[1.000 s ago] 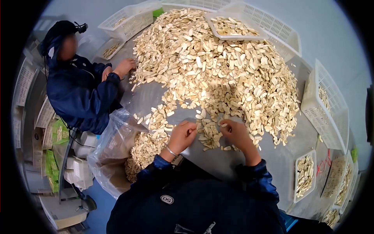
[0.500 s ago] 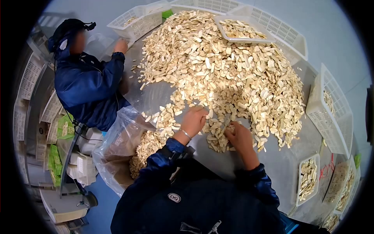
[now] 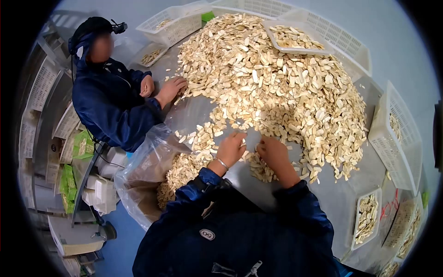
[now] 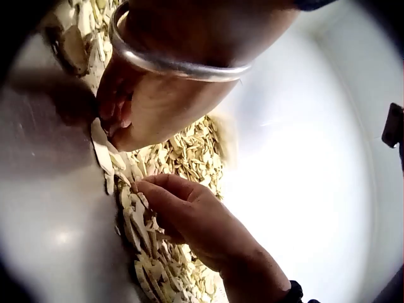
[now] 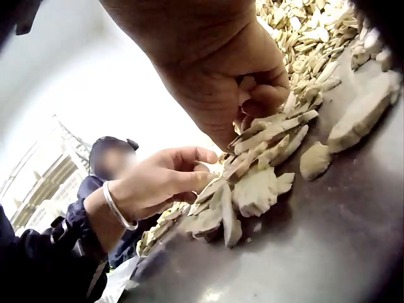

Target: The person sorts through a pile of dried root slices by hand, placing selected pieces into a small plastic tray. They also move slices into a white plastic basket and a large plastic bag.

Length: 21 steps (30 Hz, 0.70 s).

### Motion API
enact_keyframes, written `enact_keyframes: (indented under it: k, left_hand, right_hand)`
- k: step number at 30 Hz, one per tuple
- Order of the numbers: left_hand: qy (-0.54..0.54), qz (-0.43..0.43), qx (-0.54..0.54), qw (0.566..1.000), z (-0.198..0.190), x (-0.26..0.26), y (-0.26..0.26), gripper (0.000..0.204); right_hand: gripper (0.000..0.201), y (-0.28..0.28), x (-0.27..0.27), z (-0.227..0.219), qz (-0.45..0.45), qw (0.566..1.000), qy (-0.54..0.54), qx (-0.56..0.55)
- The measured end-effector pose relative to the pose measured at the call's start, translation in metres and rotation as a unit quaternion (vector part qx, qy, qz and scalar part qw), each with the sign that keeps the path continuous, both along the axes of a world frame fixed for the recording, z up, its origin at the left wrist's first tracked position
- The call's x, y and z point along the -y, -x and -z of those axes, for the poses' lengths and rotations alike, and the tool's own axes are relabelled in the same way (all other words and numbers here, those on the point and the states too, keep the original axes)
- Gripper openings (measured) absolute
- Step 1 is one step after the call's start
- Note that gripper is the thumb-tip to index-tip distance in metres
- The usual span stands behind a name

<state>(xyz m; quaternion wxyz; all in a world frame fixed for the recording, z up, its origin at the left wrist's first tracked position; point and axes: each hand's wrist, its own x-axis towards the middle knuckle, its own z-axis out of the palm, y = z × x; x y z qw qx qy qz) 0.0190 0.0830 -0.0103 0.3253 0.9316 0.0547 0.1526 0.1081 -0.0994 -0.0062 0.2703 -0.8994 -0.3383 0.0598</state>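
Observation:
Pale dried slices form a large heap (image 3: 258, 74), with a small pile (image 3: 261, 173) near the person's front. At the small pile's left side is the left hand (image 3: 230, 148), a bangle on its wrist; thumb and fingers pinch a slice (image 5: 213, 172). Close on its right, the right hand (image 3: 276, 158) bends over the small pile and covers part of it. Its fingers are curled, and a slice (image 4: 136, 185) shows at its fingertips in the left wrist view. Loose slices (image 5: 255, 189) lie under and between both hands in the right wrist view.
Another person (image 3: 113, 87) reaches to the heap's left edge. A plastic-lined bag (image 3: 138, 184) of slices stands at left front. A slice-filled tray (image 3: 378, 217) and a white basket (image 3: 397, 138) are at right; a further tray (image 3: 300, 50) rests on the heap.
The head view has shifted. My right hand has moved left, closer to my left hand, over the small pile. The other person's hand has come back from the upper left to the heap.

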Motion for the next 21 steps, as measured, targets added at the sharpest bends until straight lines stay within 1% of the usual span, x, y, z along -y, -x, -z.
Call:
enact_keyframes:
  k: [2,3,4,5,6,7,9,10,11,14,15,18,19,21]
  left_hand:
    - [0.092,-0.009,0.019,0.995,0.004,-0.003,0.009,0.034]
    - [0.139,-0.013,0.029,0.99,0.007,-0.006,0.011,0.036]
    - [0.247,-0.019,0.029,0.969,0.016,-0.013,0.013,0.036]
    - [0.352,-0.024,0.028,0.935,0.03,-0.02,0.016,0.036]
    - [0.453,-0.029,0.029,0.89,0.031,-0.026,0.019,0.037]
    - [0.467,-0.06,0.005,0.882,0.03,-0.034,0.023,0.036]
    - [0.54,-0.098,-0.015,0.836,0.026,-0.047,0.029,0.035]
    - [0.574,-0.116,-0.024,0.81,0.016,-0.048,0.03,0.035]
    - [0.584,-0.147,-0.011,0.798,0.006,-0.045,0.032,0.033]
    - [0.621,-0.105,0.021,0.777,0.005,-0.05,0.035,0.034]
    - [0.632,-0.086,0.028,0.77,0.007,-0.052,0.037,0.034]
    - [0.619,-0.095,0.006,0.779,0.011,-0.049,0.04,0.035]
    - [0.614,-0.104,0.001,0.782,0.01,-0.046,0.041,0.037]
    - [0.612,-0.097,0.004,0.784,0.007,-0.042,0.043,0.037]
  right_hand:
    - [0.02,0.003,0.003,-0.003,0.02,0.999,0.025,-0.023]
    - [0.019,0.004,0.003,-0.006,0.026,1.0,0.005,-0.009]
    - [0.019,0.007,0.003,-0.009,0.032,0.999,-0.014,0.003]
    - [0.018,0.01,0.003,-0.009,0.039,0.999,-0.033,0.014]
    - [0.018,0.011,0.002,-0.008,0.03,0.998,-0.044,0.018]
    - [0.018,0.01,-0.003,-0.007,0.02,0.998,-0.055,0.024]
    - [0.018,0.007,-0.016,-0.002,-0.011,0.997,-0.067,0.039]
    - [0.019,0.003,-0.027,0.004,-0.032,0.996,-0.067,0.049]
    - [0.019,0.001,-0.036,0.01,-0.052,0.995,-0.067,0.06]
    - [0.02,0.002,-0.064,0.004,-0.061,0.993,-0.073,0.062]
    - [0.021,0.003,-0.071,0.008,-0.044,0.995,-0.057,0.062]
    - [0.018,0.009,-0.077,0.016,-0.035,0.996,-0.08,0.028]
    - [0.017,0.009,-0.075,0.017,-0.049,0.993,-0.109,0.005]
    - [0.015,0.01,-0.064,0.016,-0.076,0.983,-0.162,-0.044]
